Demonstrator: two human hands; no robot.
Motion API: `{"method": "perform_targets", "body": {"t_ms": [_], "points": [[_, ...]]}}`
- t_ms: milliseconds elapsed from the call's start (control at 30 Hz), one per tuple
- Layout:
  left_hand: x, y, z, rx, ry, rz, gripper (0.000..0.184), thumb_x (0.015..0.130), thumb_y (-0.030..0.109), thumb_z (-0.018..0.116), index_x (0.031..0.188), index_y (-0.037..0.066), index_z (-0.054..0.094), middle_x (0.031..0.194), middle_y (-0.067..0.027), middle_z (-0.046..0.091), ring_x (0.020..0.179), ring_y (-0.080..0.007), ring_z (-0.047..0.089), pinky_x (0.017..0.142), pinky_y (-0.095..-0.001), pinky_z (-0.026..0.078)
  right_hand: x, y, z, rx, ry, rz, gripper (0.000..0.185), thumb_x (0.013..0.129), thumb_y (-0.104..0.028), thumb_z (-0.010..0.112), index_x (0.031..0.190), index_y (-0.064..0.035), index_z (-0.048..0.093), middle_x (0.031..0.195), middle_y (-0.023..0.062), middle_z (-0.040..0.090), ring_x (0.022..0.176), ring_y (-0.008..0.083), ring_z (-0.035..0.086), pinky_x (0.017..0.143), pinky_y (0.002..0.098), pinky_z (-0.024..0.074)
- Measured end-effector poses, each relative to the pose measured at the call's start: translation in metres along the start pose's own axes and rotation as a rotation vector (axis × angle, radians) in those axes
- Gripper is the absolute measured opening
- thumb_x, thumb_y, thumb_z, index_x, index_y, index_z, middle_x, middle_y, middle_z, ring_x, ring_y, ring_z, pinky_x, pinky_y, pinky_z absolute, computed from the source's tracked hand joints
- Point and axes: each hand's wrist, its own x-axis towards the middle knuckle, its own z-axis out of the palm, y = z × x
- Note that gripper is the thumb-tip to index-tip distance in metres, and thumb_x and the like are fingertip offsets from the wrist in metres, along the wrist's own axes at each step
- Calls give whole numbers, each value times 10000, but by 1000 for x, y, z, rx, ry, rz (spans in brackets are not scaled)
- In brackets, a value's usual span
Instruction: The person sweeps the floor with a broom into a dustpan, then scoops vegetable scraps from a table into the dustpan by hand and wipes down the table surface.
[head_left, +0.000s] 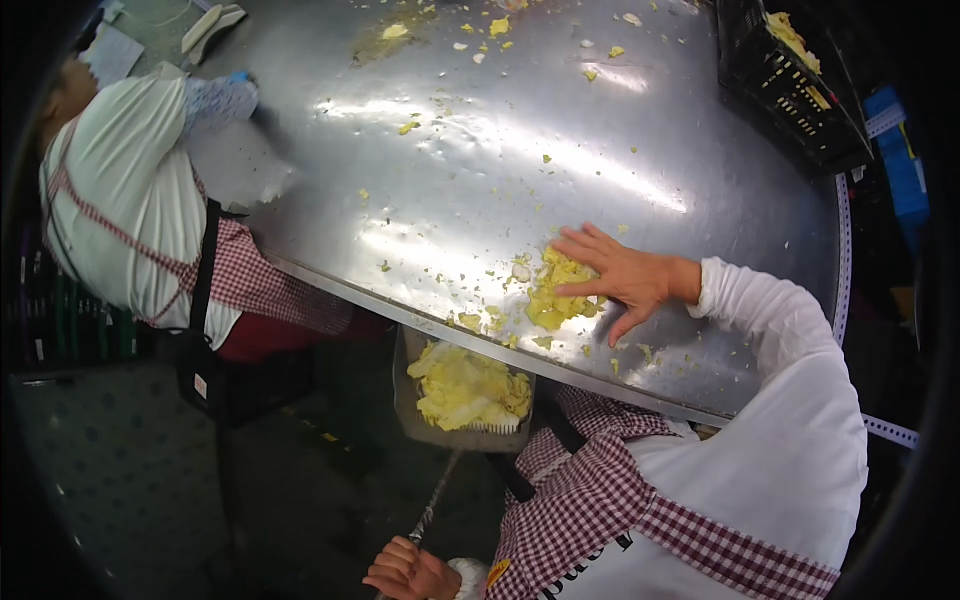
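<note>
My right hand (632,282) rests palm down on the metal table, fingers spread, against a small heap of yellow leafy scraps (552,300) that look like cabbage. Below the table edge, my left hand (412,570) is closed around the long thin handle (438,497) of a dustpan (425,432). The pan hangs just under the rim and holds a pile of pale yellow leaf scraps (468,385). A row of white comb-like teeth shows at the pan's near side.
Scattered yellow bits dot the metal table (470,190). A black crate (790,90) with yellow leaves stands at the far right, near a blue object (900,165). Left, a co-worker in a checked apron (262,275) leans over the table, beside a white object (210,30).
</note>
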Motion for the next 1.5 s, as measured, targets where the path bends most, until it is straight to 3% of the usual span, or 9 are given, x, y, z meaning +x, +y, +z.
{"method": "perform_targets", "body": {"t_ms": [200,467,700,833,933,1133,1233,1333,1500], "points": [[-12,-9,-21,-30,-1,2,442,971,299,296,564,127,275,515,11,218,491,-117,227,533,-293,234,63,15,43,-201,118,-5,855,703,-714,485,1391,-271,240,1434,260,16,1317,457,4,1027,606,12],[-33,-5,-36,-64,-44,58,435,971,291,296,568,128,273,510,16,202,479,-112,212,519,-289,226,102,21,63,-217,131,-273,550,754,-334,537,1250,-113,450,1293,121,428,1229,331,347,1013,503,237],[-31,-10,-59,48,-108,104,435,976,285,286,572,128,256,484,18,199,437,-101,190,459,-256,215,61,-16,73,-457,110,212,195,751,-188,546,938,-137,531,892,65,541,792,277,555,682,374,457],[-32,-11,-80,10,-127,173,436,977,276,281,567,129,260,461,22,201,398,-83,169,417,-235,200,46,-8,58,-349,506,618,169,770,-170,543,924,-102,544,845,119,577,754,317,571,665,389,469],[-35,-22,-96,-80,-142,212,430,976,273,291,572,130,256,469,21,200,398,-81,161,422,-231,185,63,-31,50,-39,776,599,167,791,-198,573,920,-93,551,775,126,590,719,305,578,650,343,474],[-35,-30,-116,-117,-183,228,432,975,282,300,572,132,255,468,21,206,399,-83,160,422,-233,179,153,-111,155,-41,456,381,412,744,-334,663,1062,-104,538,993,108,572,852,235,578,732,371,459],[-34,-24,-116,-164,-199,218,433,975,286,298,571,135,257,467,22,208,399,-84,158,421,-235,178,157,-121,195,-253,47,555,720,706,-408,674,1303,-139,375,1324,176,356,1162,424,372,923,551,291],[-35,-22,-115,-121,-174,221,434,975,289,295,571,138,257,466,23,210,398,-83,159,422,-235,177,146,-126,197,-344,305,500,662,731,-379,655,1299,-167,388,1364,165,309,1182,453,339,890,580,304],[-30,-21,-105,-120,-161,223,434,975,294,296,571,140,254,464,25,207,398,-82,159,423,-233,176,137,-116,226,-405,193,363,431,733,-356,647,1141,-244,567,1313,115,373,1154,421,380,859,499,380]]}}
